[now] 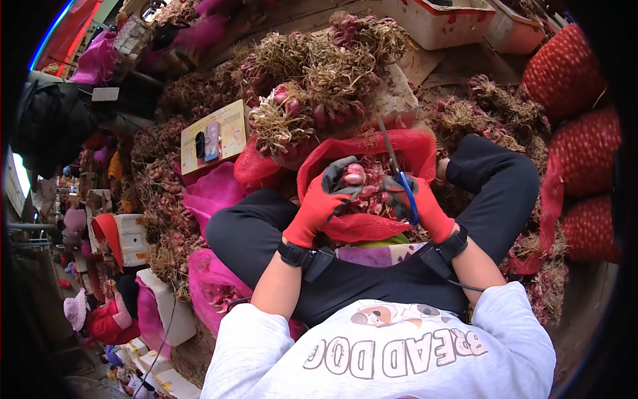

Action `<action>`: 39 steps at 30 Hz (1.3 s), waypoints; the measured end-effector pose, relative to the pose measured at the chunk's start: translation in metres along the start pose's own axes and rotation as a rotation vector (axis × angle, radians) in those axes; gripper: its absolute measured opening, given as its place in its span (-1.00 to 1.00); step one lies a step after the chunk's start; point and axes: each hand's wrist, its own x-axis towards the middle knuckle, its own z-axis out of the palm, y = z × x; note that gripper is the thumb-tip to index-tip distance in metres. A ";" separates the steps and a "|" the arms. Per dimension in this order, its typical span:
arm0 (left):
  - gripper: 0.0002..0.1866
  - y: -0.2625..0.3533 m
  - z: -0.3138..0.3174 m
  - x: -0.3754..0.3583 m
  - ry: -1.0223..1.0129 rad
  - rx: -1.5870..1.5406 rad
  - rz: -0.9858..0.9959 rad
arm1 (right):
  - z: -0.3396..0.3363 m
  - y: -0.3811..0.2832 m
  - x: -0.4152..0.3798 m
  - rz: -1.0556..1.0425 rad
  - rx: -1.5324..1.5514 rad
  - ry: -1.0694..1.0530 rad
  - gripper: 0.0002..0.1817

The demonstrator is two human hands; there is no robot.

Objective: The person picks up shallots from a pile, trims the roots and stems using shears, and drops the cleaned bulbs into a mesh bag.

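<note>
My left hand (325,199), in a red glove with a dark grey palm, is closed around a shallot (354,174) with purplish-pink skin. Blue-handled scissors (407,193) are in my right hand (422,205), gloved the same way, their metal blades pointing up and away from me. Both hands are above a red mesh bag (332,150), spread open between my legs. Loose shallots and bits of skin (372,199) lie inside it. The scissor blades are apart from the shallot.
Bunches of shallots with dry stalks (325,73) are heaped ahead of me. A cardboard box (226,126) with a phone (211,141) on it stands at the left. Full red mesh sacks (565,70) line the right. White foam boxes (438,23) sit at the back. Another person (109,319) is far left.
</note>
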 end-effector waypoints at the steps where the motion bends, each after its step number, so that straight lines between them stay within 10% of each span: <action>1: -0.37 0.004 0.005 -0.001 -0.052 0.094 0.021 | -0.002 0.001 0.005 -0.071 0.001 -0.038 -0.75; 4: -0.38 -0.011 0.019 -0.003 -0.134 0.368 0.084 | 0.014 -0.006 0.003 -0.059 0.230 -0.097 -0.71; 11: -0.55 -0.011 0.011 0.000 -0.058 -0.085 -0.099 | 0.001 0.012 0.011 0.063 0.680 -0.289 -0.72; 20: -0.67 -0.013 0.017 -0.001 -0.027 0.570 0.090 | 0.007 0.014 0.012 -0.076 0.065 -0.056 -0.66; 29: -0.74 -0.015 0.006 -0.004 0.050 -0.293 -0.370 | 0.015 -0.002 0.006 -0.358 -0.089 -0.041 -0.42; 39: -0.85 -0.015 -0.007 -0.005 -0.174 0.097 -0.142 | 0.014 -0.006 -0.001 -0.249 0.021 -0.249 -0.47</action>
